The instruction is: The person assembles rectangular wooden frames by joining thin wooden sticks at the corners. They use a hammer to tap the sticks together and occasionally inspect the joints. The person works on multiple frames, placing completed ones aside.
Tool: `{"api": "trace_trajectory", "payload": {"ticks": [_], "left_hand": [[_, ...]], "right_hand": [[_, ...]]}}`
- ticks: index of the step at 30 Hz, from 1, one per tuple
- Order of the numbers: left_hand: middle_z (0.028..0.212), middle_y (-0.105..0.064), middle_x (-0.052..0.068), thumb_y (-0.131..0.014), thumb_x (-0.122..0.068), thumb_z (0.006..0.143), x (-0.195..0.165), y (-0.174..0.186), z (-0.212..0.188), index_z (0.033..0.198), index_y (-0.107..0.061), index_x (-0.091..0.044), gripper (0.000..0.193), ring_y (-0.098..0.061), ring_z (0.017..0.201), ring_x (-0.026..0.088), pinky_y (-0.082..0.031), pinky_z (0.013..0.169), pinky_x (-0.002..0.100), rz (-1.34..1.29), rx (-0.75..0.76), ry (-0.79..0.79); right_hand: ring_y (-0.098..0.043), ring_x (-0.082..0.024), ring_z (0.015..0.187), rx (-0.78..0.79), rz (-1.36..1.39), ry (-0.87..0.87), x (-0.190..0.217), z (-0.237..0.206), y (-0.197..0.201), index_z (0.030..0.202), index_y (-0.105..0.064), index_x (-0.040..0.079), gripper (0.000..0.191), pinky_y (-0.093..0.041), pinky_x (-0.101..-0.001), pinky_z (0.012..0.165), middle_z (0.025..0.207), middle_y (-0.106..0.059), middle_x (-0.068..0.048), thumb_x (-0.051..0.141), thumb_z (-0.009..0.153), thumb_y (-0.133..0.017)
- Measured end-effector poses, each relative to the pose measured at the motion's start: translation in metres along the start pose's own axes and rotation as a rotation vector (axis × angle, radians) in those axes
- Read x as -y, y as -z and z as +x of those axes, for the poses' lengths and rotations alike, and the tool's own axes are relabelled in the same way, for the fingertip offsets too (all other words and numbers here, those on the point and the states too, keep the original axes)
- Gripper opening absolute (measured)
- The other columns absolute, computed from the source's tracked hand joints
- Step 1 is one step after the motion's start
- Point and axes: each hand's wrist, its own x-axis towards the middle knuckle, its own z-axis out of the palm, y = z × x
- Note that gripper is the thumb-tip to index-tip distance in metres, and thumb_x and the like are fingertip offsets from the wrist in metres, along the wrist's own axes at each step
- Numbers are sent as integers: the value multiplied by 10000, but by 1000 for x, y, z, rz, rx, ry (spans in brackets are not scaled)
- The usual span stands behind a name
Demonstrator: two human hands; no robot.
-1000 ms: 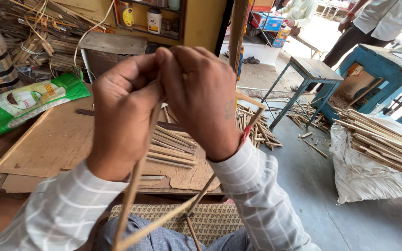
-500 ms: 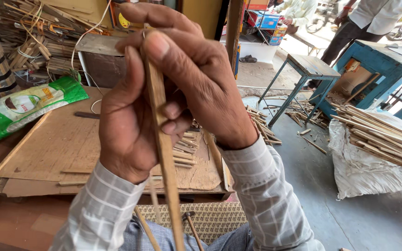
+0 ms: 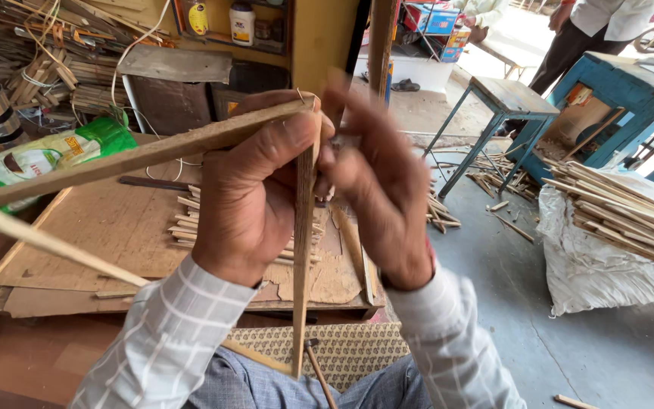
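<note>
Now the left hand [image 3: 255, 201] is clamped around two thin wooden strips: one upright strip [image 3: 302, 250] that runs down from the fingertips to just above the person's lap, and one slanting strip [image 3: 130, 160] that reaches from the top of the upright strip out toward the left edge of the view. Half a second ago only a single strip stood upright between the hands, and both hands were wrapped close together around its top; the slanting strip has since swung out to the left, and the two strips meet at a corner by the left thumb. The right hand [image 3: 380, 182] has loosened and drawn slightly away to the right, blurred with motion, its fingers [image 3: 342, 98] close to the joint of the strips; whether it grips anything cannot be told. A third pale strip [image 3: 54, 246] crosses the lower left over the left sleeve. Beneath the hands lies a worn plywood board [image 3: 107, 227] with a bundle of short sticks [image 3: 191, 223] near its middle, and a green bag [image 3: 47, 155] lies at its far left corner. A white sack [image 3: 599, 265] carrying long strips sits on the floor to the right.
</note>
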Motion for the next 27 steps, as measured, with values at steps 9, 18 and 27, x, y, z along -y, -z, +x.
{"api": "trace_trajectory", "payload": {"ticks": [9,18,27], "left_hand": [[1039,-769,48,-821,-154,926,43,37,-13,1104,-748,-38,224,-720,924,110,-596,807,247,614,45,-155],[989,-791,66,-787,-138,881,45,88,-37,1058,-759,-23,213,-761,917,126,-615,807,249,653,45,91],[1186,-705,104,-796,-150,961,47,116,-37,1082,-780,-167,123,-729,1096,239,-629,975,324,1339,411,-573]], "right_hand": [[-652,-44,898,198,-117,-277,-100,-80,-12,1102,-713,-33,190,-561,-242,784,954,-789,-64,109,976,-727],[-658,-37,840,134,-174,-309,-155,-113,-31,1102,-747,-25,189,-570,-244,739,911,-800,-57,89,951,-755],[-648,-66,955,152,-112,-303,-166,-119,-34,1155,-720,-47,207,-565,-261,851,1043,-785,-67,23,960,-735]]}}
